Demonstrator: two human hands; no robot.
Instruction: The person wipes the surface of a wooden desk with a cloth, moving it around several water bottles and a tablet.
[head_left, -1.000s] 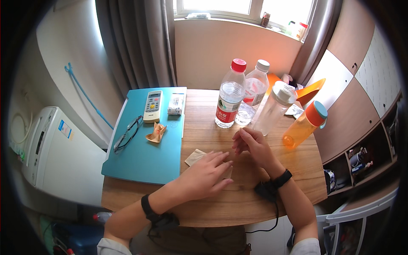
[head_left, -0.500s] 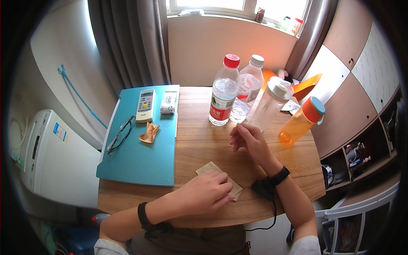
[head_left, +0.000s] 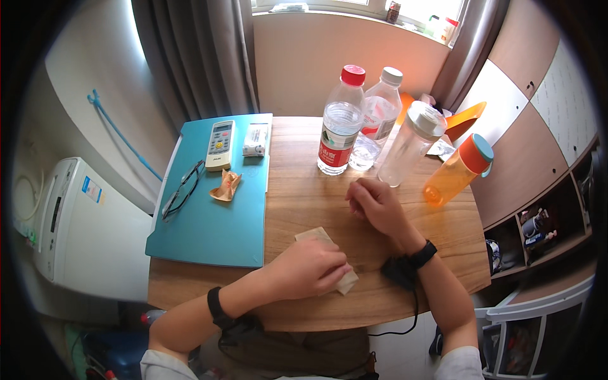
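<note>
A home room: a small wooden desk (head_left: 304,190) under a curtained window (head_left: 190,57), a remote control (head_left: 220,144) and eyeglasses (head_left: 182,190) near its left edge.

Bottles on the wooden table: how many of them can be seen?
4, all at the far side of the table: a red-capped bottle, a white-capped bottle just behind it, a clear grey-lidded bottle, and an orange bottle at the right. None seems hidden.

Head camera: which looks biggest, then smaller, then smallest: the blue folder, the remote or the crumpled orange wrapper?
1. Blue folder, by far the biggest.
2. Remote.
3. Crumpled orange wrapper, smallest.
All three lie together, so nearness hardly matters.
</note>
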